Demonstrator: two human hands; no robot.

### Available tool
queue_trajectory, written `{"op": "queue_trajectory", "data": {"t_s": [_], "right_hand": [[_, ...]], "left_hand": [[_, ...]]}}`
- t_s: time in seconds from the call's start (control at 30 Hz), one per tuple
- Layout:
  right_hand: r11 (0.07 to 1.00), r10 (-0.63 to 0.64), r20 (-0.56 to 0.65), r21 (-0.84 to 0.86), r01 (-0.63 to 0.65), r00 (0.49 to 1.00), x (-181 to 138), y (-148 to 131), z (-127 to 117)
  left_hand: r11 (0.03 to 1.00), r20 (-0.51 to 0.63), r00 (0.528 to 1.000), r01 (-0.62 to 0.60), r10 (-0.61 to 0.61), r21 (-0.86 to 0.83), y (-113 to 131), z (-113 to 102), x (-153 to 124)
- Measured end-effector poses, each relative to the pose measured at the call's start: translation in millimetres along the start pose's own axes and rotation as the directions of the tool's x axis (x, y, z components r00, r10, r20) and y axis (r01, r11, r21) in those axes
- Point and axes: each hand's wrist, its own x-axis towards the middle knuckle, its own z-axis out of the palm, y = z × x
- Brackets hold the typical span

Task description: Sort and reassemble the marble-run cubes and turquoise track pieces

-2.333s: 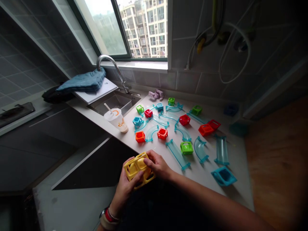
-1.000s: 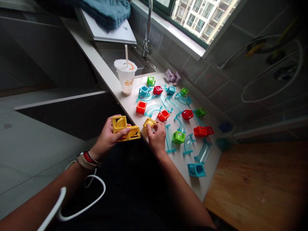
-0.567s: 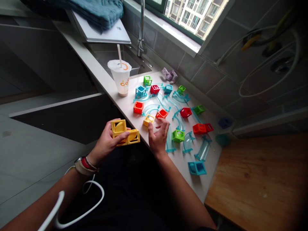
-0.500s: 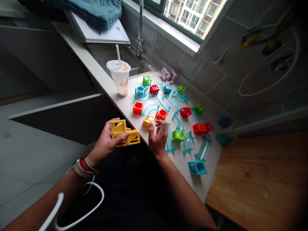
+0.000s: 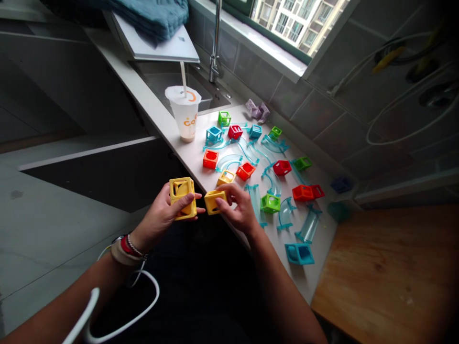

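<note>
Two joined yellow cube blocks [image 5: 181, 186], hollow with cut-out faces, are gripped in my left hand [image 5: 159, 210], thumb across their front. My right hand [image 5: 241, 210] pinches a single yellow cube block [image 5: 212, 202] between thumb and fingers. A small gap separates this cube from the joined pair, and both are held in front of the counter's edge. Just beyond my right hand, another yellow cube [image 5: 226, 177] lies on the counter [image 5: 195, 160], near an orange-red cube [image 5: 245, 170] and a clear teal curved track [image 5: 229, 161].
Red, green and blue cubes and several teal track pieces [image 5: 307, 224] spread over the counter. A plastic cup with a straw [image 5: 183, 112] stands near the sink [image 5: 158, 79]. An open cabinet door [image 5: 107, 172] juts out at left; a wooden board [image 5: 387, 267] lies at right.
My right hand, empty before, now holds one yellow cube. That cube has come off the yellow group in my left hand, leaving two there. The whole view has shifted slightly.
</note>
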Motion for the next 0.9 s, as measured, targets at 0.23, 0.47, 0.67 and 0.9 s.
{"op": "queue_trajectory", "data": {"t_s": [0.23,0.47,0.67,0.9], "right_hand": [[0.753,0.075,-0.031,-0.654,-0.078,0.997,-2,-17,-48],[0.749,0.078,-0.064,-0.654,-0.101,0.995,-3,11,-51],[0.792,0.043,-0.24,-0.584,-0.179,0.97,-3,14,-50],[0.784,-0.021,-0.185,-0.612,-0.098,0.983,-3,11,-50]], "left_hand": [[0.999,-0.008,1.0,-0.022,0.022,0.045,-3,-11,-1],[0.999,0.035,0.999,0.016,-0.017,0.034,-13,-3,3],[0.996,0.126,0.992,0.018,-0.029,0.086,-16,-3,5],[0.99,0.203,0.976,0.052,-0.078,0.13,-27,-1,5]]}}
